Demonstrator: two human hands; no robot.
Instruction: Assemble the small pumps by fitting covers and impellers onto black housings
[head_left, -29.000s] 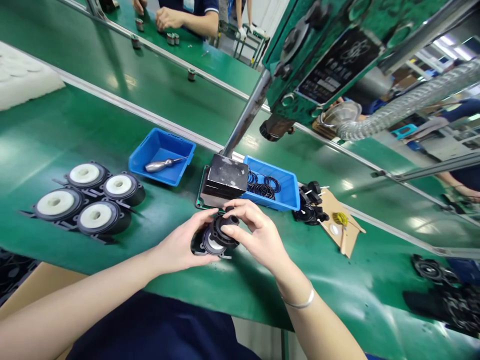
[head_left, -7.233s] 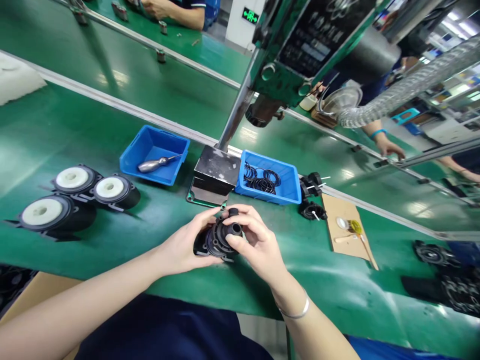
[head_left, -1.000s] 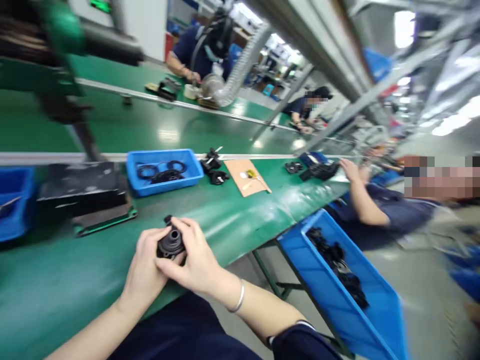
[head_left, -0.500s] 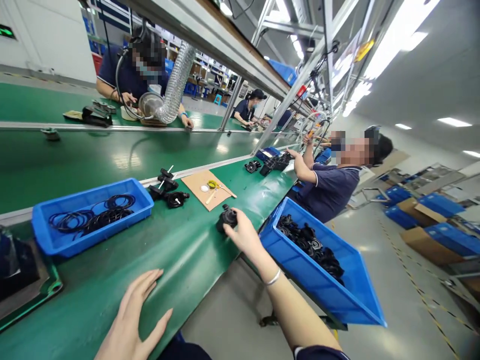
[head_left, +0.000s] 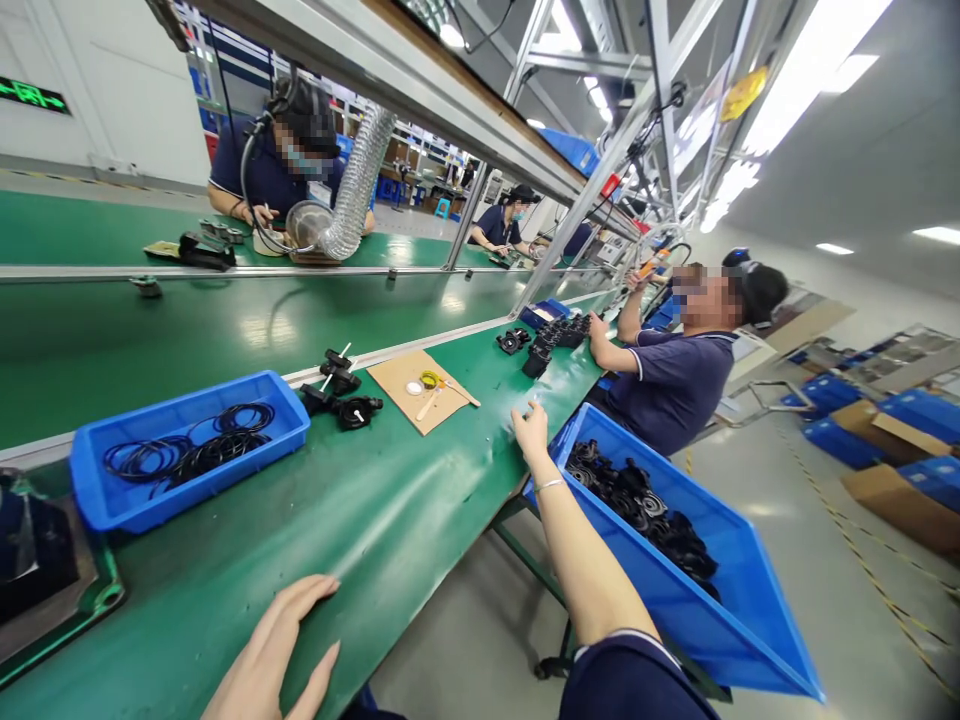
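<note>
My right hand (head_left: 531, 432) is stretched forward over the right side of the green bench (head_left: 390, 500). Its fingers are apart with nothing seen in them. Just beyond its fingertips, a row of black plastic parts (head_left: 541, 352) stands on the bench. My left hand (head_left: 281, 635) is open at the near edge, thumb and fingers spread, holding nothing. Between the hands and the rail lies a piece of cardboard (head_left: 401, 400) with a yellow ring (head_left: 430, 380), a small white disc (head_left: 414, 388) and thin sticks. Several black parts (head_left: 352, 410) with white sticks sit left of it.
A blue tray (head_left: 187, 487) of black rings stands at the left. Below my right arm is a deep blue bin (head_left: 739, 590) of black parts. A co-worker (head_left: 675, 380) works at the right; others sit across the bench. A metal upright (head_left: 559, 240) rises beyond the parts.
My right hand has moved forward and right to the row of black parts and let go of the black part it held. My left hand stays open, nearly in place.
</note>
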